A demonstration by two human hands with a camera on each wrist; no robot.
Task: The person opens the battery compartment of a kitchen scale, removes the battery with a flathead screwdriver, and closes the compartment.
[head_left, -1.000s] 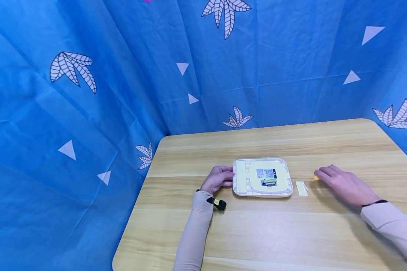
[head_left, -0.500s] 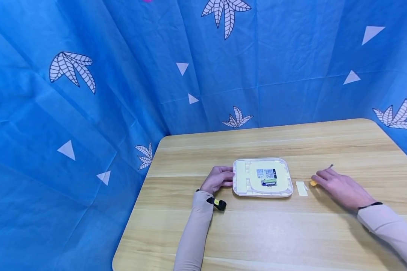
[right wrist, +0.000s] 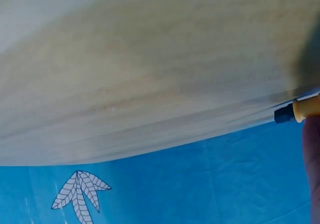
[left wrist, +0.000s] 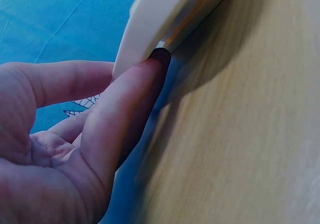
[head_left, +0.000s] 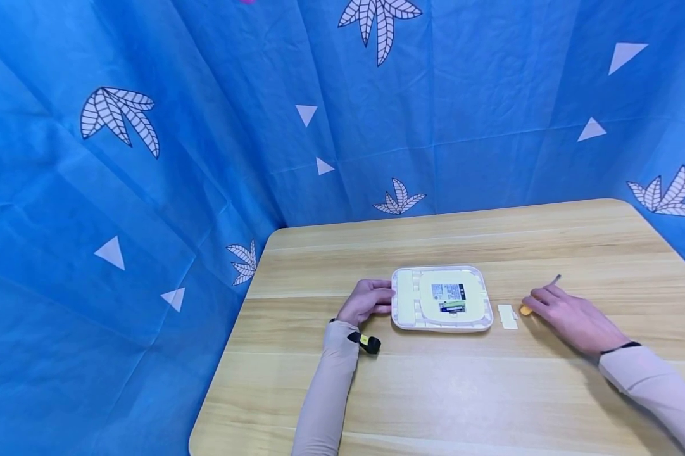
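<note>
A white rounded device (head_left: 408, 297) lies underside up on the table, with a printed label and an open battery bay (head_left: 453, 307) holding a green and a dark battery. My left hand (head_left: 366, 303) pinches its left edge between thumb and fingers; in the left wrist view the device's rim (left wrist: 150, 28) is raised above the wood. Right of the device lies a small white battery cover (head_left: 508, 316). My right hand (head_left: 576, 320) holds a screwdriver (head_left: 526, 310) just beyond the cover, its yellow handle end toward the cover and its thin shaft pointing up and away. The right wrist view shows the handle's dark end (right wrist: 285, 115).
The wooden table (head_left: 433, 392) has rounded corners. A blue curtain (head_left: 490, 152) with leaf and triangle prints hangs along its back and left side. A black strap with a small dark unit (head_left: 370, 344) sits at the left wrist.
My right hand has shifted slightly left and down toward the white cover, and the screwdriver's shaft has come into view past the fingers. The left hand and the device have not moved.
</note>
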